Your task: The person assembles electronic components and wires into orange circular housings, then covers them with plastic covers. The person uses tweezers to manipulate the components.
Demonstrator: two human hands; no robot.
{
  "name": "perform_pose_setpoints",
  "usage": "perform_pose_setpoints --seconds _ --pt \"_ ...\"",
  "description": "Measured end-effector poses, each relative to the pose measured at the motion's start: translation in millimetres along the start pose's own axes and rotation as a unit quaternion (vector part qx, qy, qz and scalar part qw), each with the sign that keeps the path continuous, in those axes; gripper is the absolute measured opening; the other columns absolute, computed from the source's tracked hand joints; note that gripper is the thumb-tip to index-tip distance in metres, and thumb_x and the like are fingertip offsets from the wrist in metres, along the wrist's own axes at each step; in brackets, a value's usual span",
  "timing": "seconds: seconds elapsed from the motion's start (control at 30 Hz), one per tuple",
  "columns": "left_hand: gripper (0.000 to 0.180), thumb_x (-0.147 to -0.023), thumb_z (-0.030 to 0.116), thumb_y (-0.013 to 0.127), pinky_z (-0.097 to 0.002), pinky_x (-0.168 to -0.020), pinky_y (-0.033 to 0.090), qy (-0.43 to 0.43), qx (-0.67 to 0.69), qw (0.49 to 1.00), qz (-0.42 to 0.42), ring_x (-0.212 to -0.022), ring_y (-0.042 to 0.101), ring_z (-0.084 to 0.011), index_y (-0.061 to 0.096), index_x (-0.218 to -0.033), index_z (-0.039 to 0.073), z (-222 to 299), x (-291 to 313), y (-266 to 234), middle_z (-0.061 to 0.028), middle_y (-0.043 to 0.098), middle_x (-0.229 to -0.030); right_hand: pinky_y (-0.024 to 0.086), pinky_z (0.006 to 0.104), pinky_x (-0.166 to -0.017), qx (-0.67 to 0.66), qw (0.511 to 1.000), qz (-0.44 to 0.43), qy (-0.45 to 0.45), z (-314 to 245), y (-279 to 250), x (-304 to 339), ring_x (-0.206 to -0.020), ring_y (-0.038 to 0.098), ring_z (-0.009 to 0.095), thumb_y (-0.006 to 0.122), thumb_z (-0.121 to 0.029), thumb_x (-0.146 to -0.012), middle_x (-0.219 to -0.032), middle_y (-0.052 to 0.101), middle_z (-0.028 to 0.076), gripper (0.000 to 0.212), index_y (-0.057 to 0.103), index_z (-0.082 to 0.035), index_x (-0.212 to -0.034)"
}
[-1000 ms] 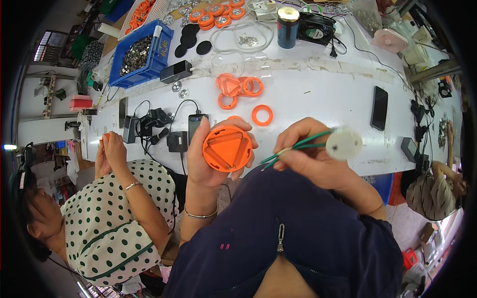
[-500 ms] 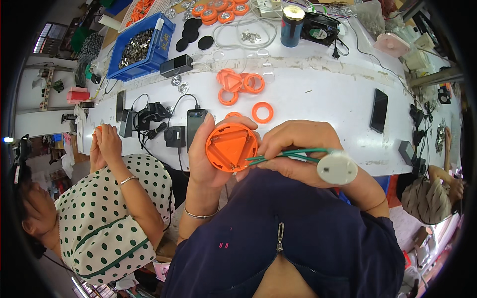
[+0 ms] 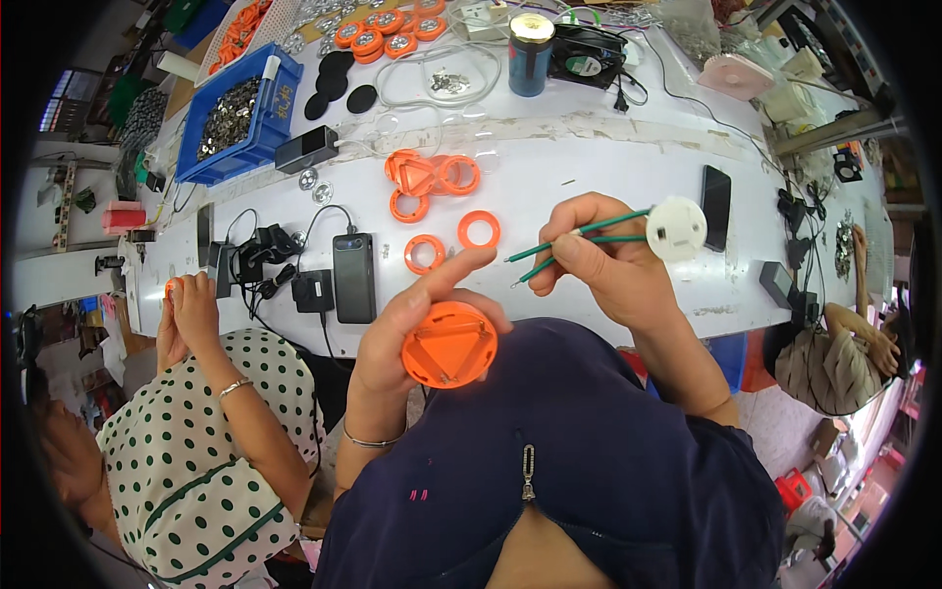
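Observation:
My left hand (image 3: pixel 386 336) is closed around a round orange plastic housing (image 3: pixel 449 346), its open face with a triangular recess turned up. Small metal contacts show at the recess's corners. To the right and farther out, my right hand (image 3: pixel 618 275) pinches green wires (image 3: pixel 624 239) joined to a round white disc (image 3: pixel 676 229). The bare wire tips point left, apart from the housing. Just beyond my left fingers, two orange rings (image 3: pixel 479 230) lie on the white table, with a cluster of orange parts (image 3: pixel 414 177) behind them.
A power bank (image 3: pixel 354 278) and black adapters with cables (image 3: pixel 263 257) lie left. Farther back stand a blue bin (image 3: pixel 276 120) of metal pieces and a blue can (image 3: pixel 530 69). A phone (image 3: pixel 715 208) lies right. A co-worker in a dotted top (image 3: pixel 196 447) sits at left.
My hands have come apart. The right hand has drawn the wires and disc up and away from the housing, and the left has lowered the housing toward me. The view has shifted slightly.

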State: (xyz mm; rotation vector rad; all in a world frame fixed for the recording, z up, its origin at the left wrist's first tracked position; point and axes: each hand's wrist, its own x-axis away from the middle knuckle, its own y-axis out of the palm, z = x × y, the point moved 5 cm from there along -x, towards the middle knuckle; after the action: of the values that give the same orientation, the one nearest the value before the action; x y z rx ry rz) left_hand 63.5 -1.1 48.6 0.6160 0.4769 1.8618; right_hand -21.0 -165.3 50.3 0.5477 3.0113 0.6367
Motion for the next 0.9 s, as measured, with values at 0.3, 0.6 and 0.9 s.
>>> perform_pose_setpoints --seconds 0.3,0.6,0.9 --pt "0.057 -0.098 0.035 0.035 -0.0295 -0.085 0.047 -0.020 -0.077 0.997 0.005 -0.098 0.059 -0.0213 0.041 -0.134 -0.009 -7 -6 -2 -0.0213 0.061 -0.108 0.054 0.0249 -0.063 0.025 0.998 -0.037 0.054 15 2 -2 -0.070 0.065 0.013 0.058 -0.008 -0.092 -0.082 0.062 0.009 0.010 0.054 0.001 -0.095" --pt "0.052 -0.099 0.031 0.038 -0.0317 -0.094 0.043 0.000 -0.199 0.980 0.027 -0.104 0.058 -0.0213 0.044 -0.133 -0.008 -3 -9 0 -0.0172 0.062 -0.110 0.054 0.0224 -0.065 0.139 0.988 0.049 -0.038 7 16 -2 -0.072 0.064 0.010 0.058 -0.007 -0.091 -0.086 0.059 0.005 0.013 0.050 0.000 -0.100" --pt "0.055 -0.099 0.034 0.035 -0.0327 -0.091 0.046 0.025 -0.188 0.979 0.070 -0.104 0.059 -0.0241 0.045 -0.129 -0.011 -4 -12 3 -0.0203 0.061 -0.112 0.055 0.0235 -0.068 0.104 0.992 0.068 0.032 3 19 -7 -0.074 0.062 0.009 0.059 -0.002 -0.088 -0.087 0.059 0.005 0.008 0.054 0.001 -0.094"
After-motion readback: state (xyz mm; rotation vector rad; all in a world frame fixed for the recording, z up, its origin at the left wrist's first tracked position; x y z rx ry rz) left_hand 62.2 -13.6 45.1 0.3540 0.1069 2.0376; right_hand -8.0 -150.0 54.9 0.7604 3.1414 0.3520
